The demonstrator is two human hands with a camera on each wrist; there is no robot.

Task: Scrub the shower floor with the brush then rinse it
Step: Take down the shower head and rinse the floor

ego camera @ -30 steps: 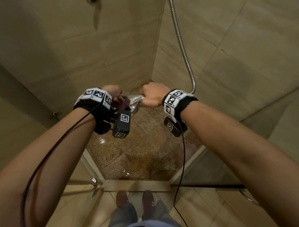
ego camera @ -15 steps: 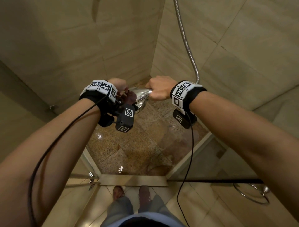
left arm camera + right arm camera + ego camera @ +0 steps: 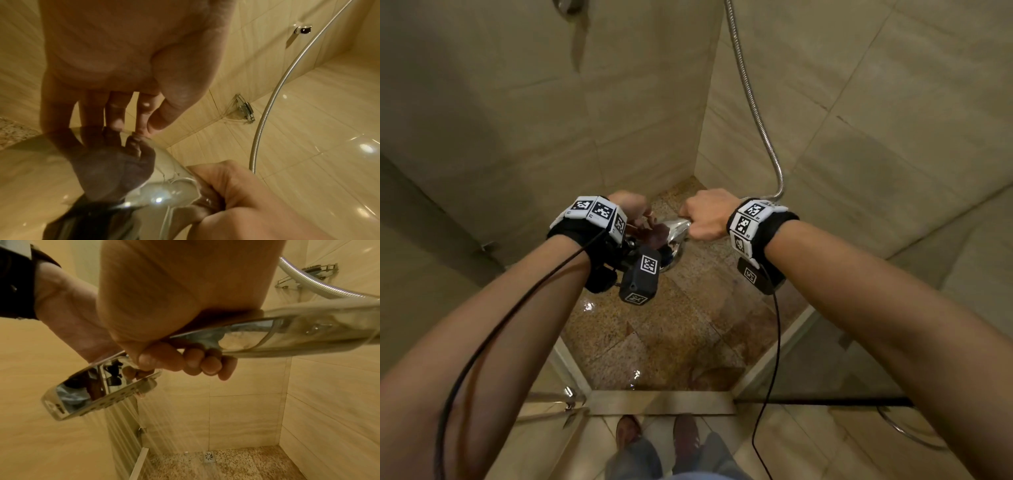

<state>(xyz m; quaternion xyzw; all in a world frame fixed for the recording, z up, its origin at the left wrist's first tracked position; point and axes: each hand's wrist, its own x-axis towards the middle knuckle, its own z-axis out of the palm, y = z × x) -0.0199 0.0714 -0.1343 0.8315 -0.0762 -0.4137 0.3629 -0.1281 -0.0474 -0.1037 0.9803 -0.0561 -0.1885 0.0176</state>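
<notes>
The wet, speckled brown stone shower floor [image 3: 654, 329] lies far below both hands, so this looks like the rinse step, and next the water should sweep every corner. The right hand [image 3: 705, 219] is wrapped tight around the shiny silver shower head [image 3: 98, 386], which sprays down. The left hand [image 3: 628, 205] touches its top with straight fingers.

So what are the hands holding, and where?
The right hand grips the chrome shower head by its handle. The left hand's fingertips touch the back of its head.
</notes>
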